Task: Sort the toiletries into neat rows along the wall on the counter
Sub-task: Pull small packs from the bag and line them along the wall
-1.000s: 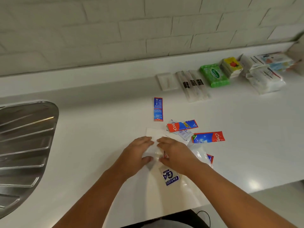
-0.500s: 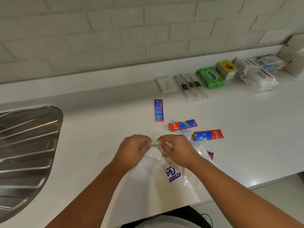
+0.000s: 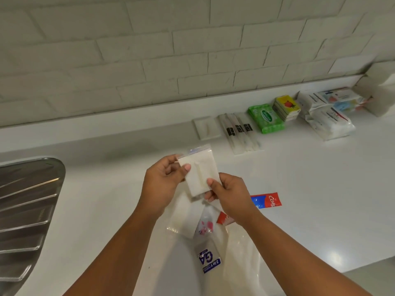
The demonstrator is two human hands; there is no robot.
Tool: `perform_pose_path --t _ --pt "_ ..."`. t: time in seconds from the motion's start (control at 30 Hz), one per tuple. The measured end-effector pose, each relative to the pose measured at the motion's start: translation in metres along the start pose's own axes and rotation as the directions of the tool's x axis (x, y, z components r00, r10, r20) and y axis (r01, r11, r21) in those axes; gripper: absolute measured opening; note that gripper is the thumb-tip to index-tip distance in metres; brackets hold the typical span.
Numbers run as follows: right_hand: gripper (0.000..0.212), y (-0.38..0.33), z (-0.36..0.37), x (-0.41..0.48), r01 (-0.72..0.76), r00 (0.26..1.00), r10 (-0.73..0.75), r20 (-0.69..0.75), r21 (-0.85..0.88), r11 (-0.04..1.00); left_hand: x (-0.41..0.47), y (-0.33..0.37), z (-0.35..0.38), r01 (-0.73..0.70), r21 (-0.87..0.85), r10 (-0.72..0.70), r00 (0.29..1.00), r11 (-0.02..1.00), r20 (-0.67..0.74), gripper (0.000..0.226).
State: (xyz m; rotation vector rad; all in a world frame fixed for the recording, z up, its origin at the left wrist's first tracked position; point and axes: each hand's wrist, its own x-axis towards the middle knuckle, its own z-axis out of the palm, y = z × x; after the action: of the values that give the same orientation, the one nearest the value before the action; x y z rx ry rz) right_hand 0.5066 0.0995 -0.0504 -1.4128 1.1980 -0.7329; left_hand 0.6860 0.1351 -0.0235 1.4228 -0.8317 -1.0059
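One: Head view. Report hand condition and item position.
Two: Left hand point(image 3: 164, 182) and right hand point(image 3: 228, 195) are apart, and each pinches the white zip pouch point(image 3: 199, 171). The left takes the upper left edge, the right the lower right corner. The pouch is tilted, raised off the table point(image 3: 106, 189) and above the clear plastic bag point(image 3: 241, 253).
One: Why a two-point hold?
Two: Probably to keep the limp pouch flat, face towards the person, for identification before placement.
One: Destination?
Two: Judged to be the row along the wall point(image 3: 149, 60), beside the matching white pouch point(image 3: 207, 130). That pouch lies left of the wrapped toothbrushes point(image 3: 239, 131) and the green wipes pack point(image 3: 266, 118). Like items group together.
One: Remaining?
Two: The toothpaste sachet point(image 3: 267, 201) and the "2 in 1" sachet point(image 3: 210, 261) lie by the bag, unsorted.
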Motion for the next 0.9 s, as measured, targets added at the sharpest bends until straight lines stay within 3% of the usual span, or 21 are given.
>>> perform_pose_path --t 0.23,0.37,0.5,0.63,0.73,0.9 --pt "0.016 0.004 -0.026 0.042 -0.115 0.993 0.109 0.039 0.245 0.963 0.014 -0.020 0.040 0.101 0.133 -0.095 0.994 0.986 -0.045 0.002" --pt "0.018 0.003 -0.039 0.075 -0.102 0.994 0.096 0.049 0.143 0.984 0.046 -0.020 0.055 0.108 0.170 -0.089 0.989 0.980 -0.116 0.004" --pt "0.017 -0.002 -0.052 0.130 -0.068 0.996 0.075 -0.045 0.138 0.988 0.109 -0.020 0.069 0.130 0.135 -0.099 0.972 0.982 -0.214 0.005" --pt "0.027 -0.005 -0.061 0.179 -0.012 0.995 0.008 -0.095 -0.043 0.999 0.168 -0.026 0.077 0.135 0.245 -0.072 0.966 0.960 -0.248 0.017" --pt "0.039 -0.009 -0.065 0.202 -0.065 0.997 0.061 -0.046 -0.089 0.994 0.201 -0.037 0.080 0.176 0.232 -0.109 0.955 0.957 -0.277 0.023" --pt "0.055 -0.009 -0.058 0.229 -0.153 0.984 0.162 0.067 -0.124 0.980 0.227 -0.050 0.089 0.194 0.350 -0.087 0.950 0.917 -0.299 0.027"
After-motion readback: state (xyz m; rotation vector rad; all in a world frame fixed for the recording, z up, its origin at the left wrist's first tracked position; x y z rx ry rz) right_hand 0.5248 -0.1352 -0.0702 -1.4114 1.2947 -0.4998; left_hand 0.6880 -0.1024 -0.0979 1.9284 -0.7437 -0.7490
